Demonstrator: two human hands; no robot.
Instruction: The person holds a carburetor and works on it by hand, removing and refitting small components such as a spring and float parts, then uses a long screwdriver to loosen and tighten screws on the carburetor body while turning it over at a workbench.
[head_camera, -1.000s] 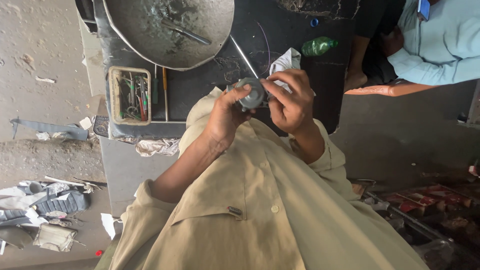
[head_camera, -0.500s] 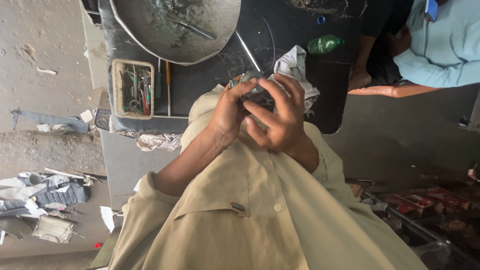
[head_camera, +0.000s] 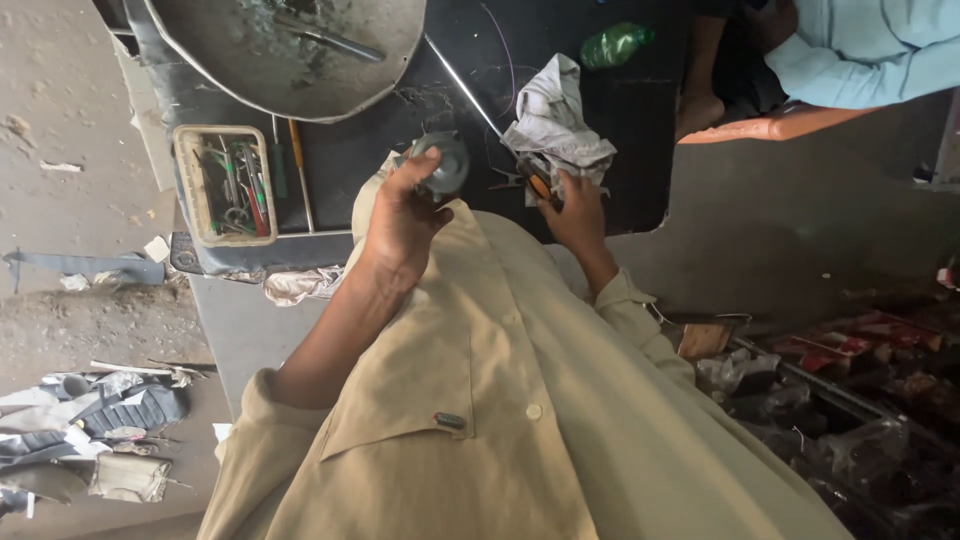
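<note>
Keep your left hand (head_camera: 405, 215) clamped on the round grey part (head_camera: 443, 165) above the dark bench (head_camera: 620, 150), and close your right hand (head_camera: 572, 205) squarely on the orange-handled tool (head_camera: 537, 185) beside the rag (head_camera: 556, 125) before lifting.

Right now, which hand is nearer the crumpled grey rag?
Right. The right hand is just below the crumpled grey rag, touching its lower edge; the left hand holds a round grey metal part apart.

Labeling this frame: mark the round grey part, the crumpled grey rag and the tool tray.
round grey part (head_camera: 443, 163), head view, on its rounded face above the left hand's fingers.
crumpled grey rag (head_camera: 556, 120), head view, middle of the folds.
tool tray (head_camera: 186, 185), head view, on its pale left rim.
</note>
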